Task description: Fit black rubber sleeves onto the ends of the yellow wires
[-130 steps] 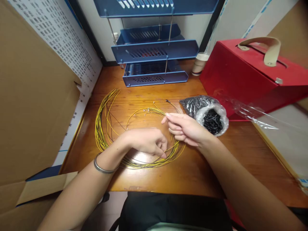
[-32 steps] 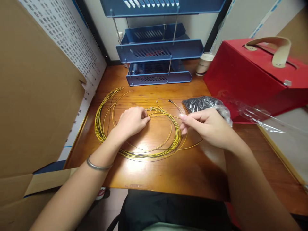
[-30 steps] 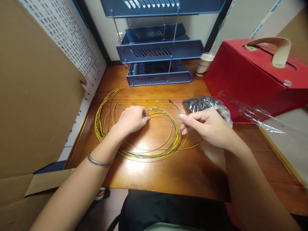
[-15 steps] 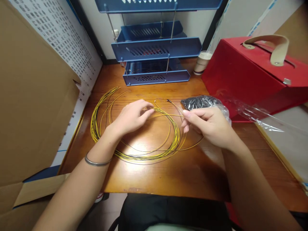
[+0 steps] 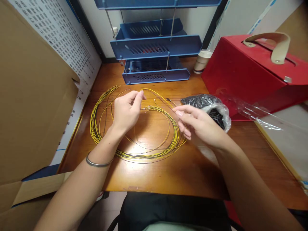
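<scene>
A loose coil of thin yellow and black wires [image 5: 154,156] lies on the wooden table. Above it, my left hand [image 5: 128,110] pinches one yellow wire [image 5: 156,93], lifted clear of the coil in an arch. That same wire runs across to my right hand [image 5: 192,120], whose thumb and forefinger close on it while the other fingers curl loosely. Small bare-looking ends [image 5: 146,108] of several wires show just right of my left hand. A wire end with a small black tip [image 5: 168,99] lies beyond my right hand.
Behind my right hand sits a clear plastic bag [image 5: 226,112] of small black parts. Farther back stand a red box [image 5: 240,73] with a beige handle, a paper cup [image 5: 202,61] and a blue tiered tray rack [image 5: 156,78]. A cardboard box [image 5: 31,96] rises at the left.
My left hand has risen from the coil and closed on a yellow wire, now arched between both hands. My right hand has shifted slightly left, uncovering more of the bag's opening.
</scene>
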A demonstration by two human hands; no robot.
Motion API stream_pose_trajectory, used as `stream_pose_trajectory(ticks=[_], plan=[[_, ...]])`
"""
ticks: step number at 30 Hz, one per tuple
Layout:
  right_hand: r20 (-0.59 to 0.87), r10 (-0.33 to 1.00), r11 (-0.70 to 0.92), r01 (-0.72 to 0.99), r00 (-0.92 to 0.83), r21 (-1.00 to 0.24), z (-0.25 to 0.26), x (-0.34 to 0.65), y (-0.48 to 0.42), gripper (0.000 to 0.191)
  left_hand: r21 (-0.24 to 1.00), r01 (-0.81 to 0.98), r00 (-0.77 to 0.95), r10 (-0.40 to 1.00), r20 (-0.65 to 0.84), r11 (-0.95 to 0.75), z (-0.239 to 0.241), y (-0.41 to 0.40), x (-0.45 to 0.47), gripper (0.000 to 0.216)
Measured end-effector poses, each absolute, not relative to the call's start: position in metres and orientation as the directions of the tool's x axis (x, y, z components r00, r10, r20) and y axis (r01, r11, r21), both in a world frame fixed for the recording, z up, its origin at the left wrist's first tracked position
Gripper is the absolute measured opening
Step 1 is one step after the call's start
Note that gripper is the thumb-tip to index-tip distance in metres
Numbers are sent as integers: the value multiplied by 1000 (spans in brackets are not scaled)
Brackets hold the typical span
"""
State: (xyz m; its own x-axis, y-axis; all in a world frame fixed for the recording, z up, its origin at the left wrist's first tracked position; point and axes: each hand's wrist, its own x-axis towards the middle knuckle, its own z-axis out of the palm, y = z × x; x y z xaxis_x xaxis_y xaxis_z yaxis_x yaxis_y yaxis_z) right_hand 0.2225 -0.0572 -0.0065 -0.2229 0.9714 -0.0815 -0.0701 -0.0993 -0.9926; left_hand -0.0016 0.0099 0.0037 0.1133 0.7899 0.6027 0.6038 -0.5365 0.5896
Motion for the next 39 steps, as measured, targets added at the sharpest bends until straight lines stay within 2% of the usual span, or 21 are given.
stream_pose_trajectory(ticks=[4, 7, 9, 12, 14, 17, 23, 28, 30, 34, 39], plan=[[-160, 915, -158, 35, -370, -987, -9, 224, -55, 30, 646, 611, 1, 817, 576, -457, 4, 13, -6, 35], [-168, 858, -137, 99, -485, -986, -8, 227, -56, 36, 719, 589, -18, 884, 467, -368, 5, 14, -7, 38], [-214, 821, -173, 126, -530, -977, -8, 228, -56, 41, 797, 520, 25, 938, 345, -307, 5, 14, -7, 44], [-285, 789, -260, 125, -545, -957, -9, 228, -56, 45, 845, 476, 220, 963, 154, -244, 10, 14, -11, 49], [-297, 789, -284, 110, -537, -952, -9, 228, -57, 46, 782, 575, 307, 950, 65, -239, 16, 13, -19, 51], [-283, 792, -283, 87, -541, -955, -9, 228, -57, 45, 628, 746, 303, 953, -26, -220, 27, 14, -39, 48], [-240, 795, -249, 61, -557, -967, -5, 228, -59, 46, 397, 885, 377, 876, -300, -245, 36, 19, -66, 40], [-153, 900, -179, -27, -407, -984, -5, 228, -57, 43, 457, 827, 529, 726, -438, -327, 36, 6, -46, 24], [-140, 923, -178, -74, -359, -981, -5, 228, -55, 41, 437, 822, 559, 668, -492, -366, 38, -4, -35, 20], [-134, 941, -176, -112, -310, -978, -4, 227, -53, 36, 322, 853, 522, 671, -527, -410, 39, -24, -29, 12], [-100, 961, -126, -89, -258, -988, -5, 226, -53, 35, 352, 837, 546, 669, -503, -419, 31, -36, -43, 10]])
